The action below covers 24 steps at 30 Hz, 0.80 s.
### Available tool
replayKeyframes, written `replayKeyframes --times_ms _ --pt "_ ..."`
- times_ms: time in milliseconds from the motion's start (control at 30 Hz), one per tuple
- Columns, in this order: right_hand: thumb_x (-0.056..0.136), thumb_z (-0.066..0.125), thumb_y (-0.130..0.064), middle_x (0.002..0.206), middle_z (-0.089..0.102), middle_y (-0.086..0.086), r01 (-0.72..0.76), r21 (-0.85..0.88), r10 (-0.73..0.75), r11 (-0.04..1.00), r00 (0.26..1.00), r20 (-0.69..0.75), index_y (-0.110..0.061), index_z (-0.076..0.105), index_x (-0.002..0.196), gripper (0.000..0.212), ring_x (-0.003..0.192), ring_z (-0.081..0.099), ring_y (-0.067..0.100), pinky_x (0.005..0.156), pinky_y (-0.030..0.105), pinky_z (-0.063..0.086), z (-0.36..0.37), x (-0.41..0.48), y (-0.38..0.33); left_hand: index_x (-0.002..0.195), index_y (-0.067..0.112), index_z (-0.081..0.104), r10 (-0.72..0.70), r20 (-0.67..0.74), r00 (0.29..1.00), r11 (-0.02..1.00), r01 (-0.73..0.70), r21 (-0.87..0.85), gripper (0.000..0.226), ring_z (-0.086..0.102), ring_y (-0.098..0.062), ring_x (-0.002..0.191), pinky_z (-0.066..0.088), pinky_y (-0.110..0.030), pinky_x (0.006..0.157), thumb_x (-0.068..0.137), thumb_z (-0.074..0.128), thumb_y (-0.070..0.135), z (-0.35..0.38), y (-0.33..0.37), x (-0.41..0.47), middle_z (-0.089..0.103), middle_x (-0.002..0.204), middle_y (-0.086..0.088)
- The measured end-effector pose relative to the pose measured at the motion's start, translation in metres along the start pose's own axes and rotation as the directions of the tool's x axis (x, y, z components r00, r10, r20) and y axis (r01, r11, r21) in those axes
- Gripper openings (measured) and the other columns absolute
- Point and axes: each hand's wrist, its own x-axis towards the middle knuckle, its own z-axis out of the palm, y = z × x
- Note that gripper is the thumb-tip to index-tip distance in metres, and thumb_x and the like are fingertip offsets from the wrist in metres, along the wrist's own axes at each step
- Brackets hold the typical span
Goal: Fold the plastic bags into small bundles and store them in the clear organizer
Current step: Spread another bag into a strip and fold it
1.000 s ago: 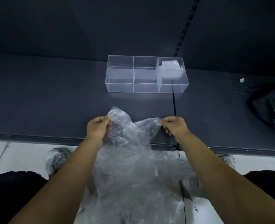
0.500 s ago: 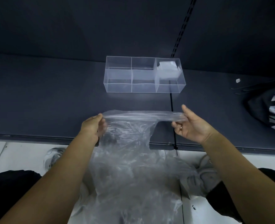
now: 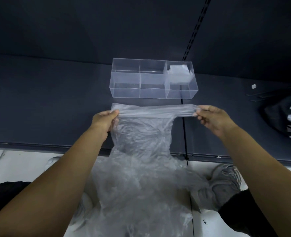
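Plastic bag point(image 3: 141, 168), clear and crinkled, is draping over the near edge of the dark tabletop point(image 3: 47, 108) and hanging down toward the floor. Its top edge is stretching in a taut band just in front of the clear organizer point(image 3: 124, 86). The left hand point(image 3: 103, 119) is pinching the band's left end and the right hand point(image 3: 214, 120) its right end, each grip clamping the plastic. A folded bundle point(image 3: 179, 74) is sitting in the organizer's right compartment.
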Motion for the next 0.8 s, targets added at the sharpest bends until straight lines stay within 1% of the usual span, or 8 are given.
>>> replayKeyframes --times_ms 100,200,333,400,533,667,733,800 --pt "0.09 0.06 0.0 0.075 0.066 0.007 0.027 0.108 -0.008 0.994 0.985 -0.173 -0.012 0.061 0.093 0.013 0.058 0.059 0.006 0.058 0.014 0.051 0.004 0.011 -0.006 0.074 0.017 0.063 0.038 -0.051 0.998 0.999 -0.038 0.008 0.015 0.056 -0.013 0.058 0.046 -0.023 0.057 0.085 0.071 0.023 0.005 0.008 0.005 0.063 0.049 0.009" --pt "0.09 0.057 0.003 0.068 0.068 0.005 0.074 0.202 -0.004 0.977 0.944 -0.331 -0.013 0.058 0.087 0.016 0.051 0.059 0.004 0.059 0.014 0.052 0.005 0.021 -0.013 0.098 0.008 0.065 0.032 -0.147 0.989 0.999 -0.033 -0.003 0.02 0.059 -0.019 0.079 0.047 -0.027 0.072 0.087 0.068 0.025 0.004 0.017 0.014 0.069 0.089 -0.005" --pt "0.092 0.056 -0.003 0.074 0.067 0.006 -0.008 0.155 0.059 0.988 0.944 -0.326 -0.009 0.061 0.1 0.011 0.059 0.057 0.008 0.06 0.018 0.051 0.007 0.02 -0.005 0.091 0.014 0.063 -0.055 -0.043 0.998 0.998 0.057 0.041 0.024 0.063 -0.024 0.096 0.052 -0.039 0.092 0.09 0.062 0.038 -0.006 0.013 0.016 0.067 0.11 -0.009" --pt "0.093 0.059 -0.018 0.078 0.064 0.007 -0.142 -0.013 0.135 0.99 0.962 -0.237 -0.011 0.062 0.093 0.007 0.061 0.055 0.01 0.06 0.021 0.047 0.011 0.006 0.01 0.102 0.014 0.063 -0.091 0.004 0.996 0.996 0.091 0.003 0.03 0.065 -0.023 0.098 0.055 -0.039 0.085 0.092 0.059 0.042 -0.013 0.005 0.011 0.067 0.107 -0.006" --pt "0.087 0.064 -0.046 0.073 0.065 0.009 -0.369 -0.316 0.323 0.874 0.927 -0.191 -0.006 0.066 0.082 0.04 0.061 0.058 0.017 0.057 0.026 0.047 0.006 -0.039 0.047 0.117 0.009 0.057 -0.105 0.024 0.994 0.994 0.105 -0.003 0.037 0.064 -0.018 0.086 0.051 -0.028 0.064 0.096 0.052 0.039 -0.035 -0.014 -0.008 0.065 0.1 -0.003" --pt "0.084 0.066 -0.049 0.083 0.071 0.019 -0.503 -0.225 0.491 0.834 0.864 -0.11 0.003 0.065 0.088 0.051 0.067 0.066 0.025 0.061 0.03 0.053 0.008 -0.081 0.075 0.116 0.003 0.056 -0.176 -0.087 0.98 0.984 0.176 -0.009 0.035 0.065 -0.019 0.074 0.051 -0.028 0.063 0.098 0.051 0.033 -0.054 -0.044 -0.035 0.064 0.097 -0.009" --pt "0.087 0.067 -0.038 0.079 0.07 0.017 -0.471 -0.093 0.466 0.877 0.882 -0.071 0.001 0.063 0.086 0.039 0.063 0.068 0.02 0.056 0.027 0.053 0.019 -0.092 0.084 0.097 0.003 0.059 -0.162 -0.176 0.971 0.987 0.163 -0.007 0.03 0.064 -0.011 0.049 0.051 -0.02 0.047 0.097 0.052 0.031 -0.056 -0.06 -0.05 0.065 0.078 -0.008" --pt "0.089 0.066 -0.019 0.07 0.066 0.014 -0.379 0.004 0.377 0.925 0.92 -0.111 0.001 0.064 0.087 0.02 0.053 0.063 0.015 0.048 0.022 0.05 0.028 -0.097 0.09 0.077 0.005 0.059 -0.134 -0.241 0.961 0.988 0.148 0.044 0.034 0.06 -0.01 0.041 0.046 -0.017 0.039 0.095 0.055 0.034 -0.053 -0.075 -0.066 0.065 0.063 -0.005"
